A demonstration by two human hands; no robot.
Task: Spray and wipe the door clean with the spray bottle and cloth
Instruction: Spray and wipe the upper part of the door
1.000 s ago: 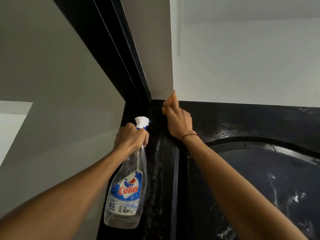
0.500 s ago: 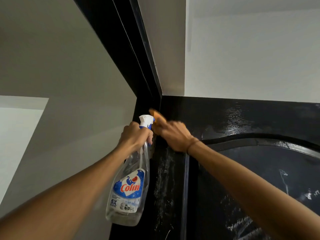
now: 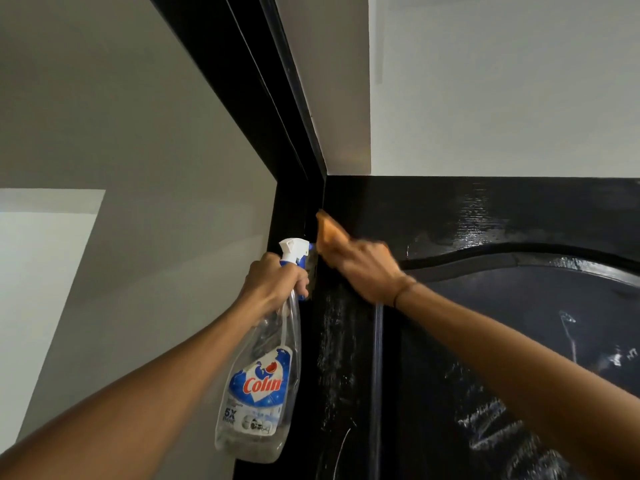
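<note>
We judged the job partly done: our right hand (image 3: 363,268) gripped the cloth (image 3: 329,233) against the door (image 3: 415,216), top-left; smears remained below. Our left hand (image 3: 273,289) clasped the bottle (image 3: 259,386).

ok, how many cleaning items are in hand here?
2. The spray bottle is gripped at its neck by the left hand, beside the door frame. The orange cloth is held by the right hand against the door's upper left corner.
</note>
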